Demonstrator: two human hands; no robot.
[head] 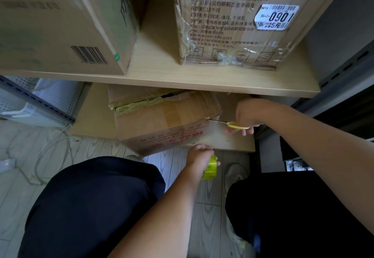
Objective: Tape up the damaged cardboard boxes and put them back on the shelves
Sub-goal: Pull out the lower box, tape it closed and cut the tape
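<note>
Cardboard box with red print sits on the lower shelf board, its front edge hanging a little past the board toward the person's knees. Its top flaps are crumpled, with yellowish tape along the left rim and a dark gap at the back.

In the head view, the right hand reaches in beside the box's right corner, its fingers curled round the yellow handles of a pair of scissors. The blades point left and touch a strip of clear tape stretched off the box's right front corner. The left hand is just below the box's front edge, gripping a roll of tape with a yellow-green core; the clear strip runs from near that hand up to the box.

On the upper shelf stand two more boxes: a plain one with a barcode on the left, and one with printed text, a white price label and wrinkled clear tape on the right. White cables lie on the pale wood-look floor at the left. The person's dark-clad knees fill the bottom of the view.
</note>
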